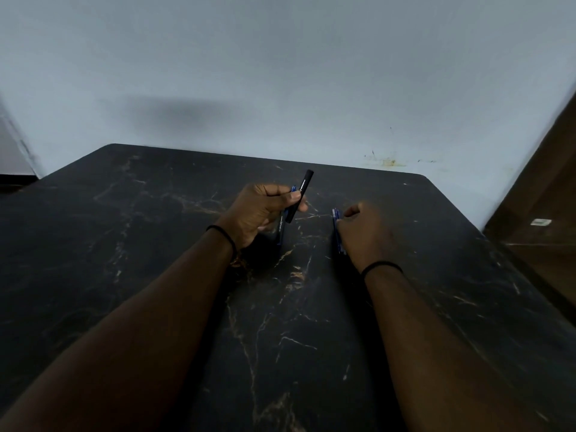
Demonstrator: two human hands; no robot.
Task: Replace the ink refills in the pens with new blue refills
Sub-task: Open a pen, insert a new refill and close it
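On a dark marble table, the right hand at two o'clock curls onto blue refills. At twelve o'clock, the left hand grips a black pen. Likely picking one refill; next, threading it in.

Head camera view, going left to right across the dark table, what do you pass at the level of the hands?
Left hand → black pen barrel with white print pinched in that hand → bare strip of black marble-patterned table → bundle of blue refills → right hand curled over them.
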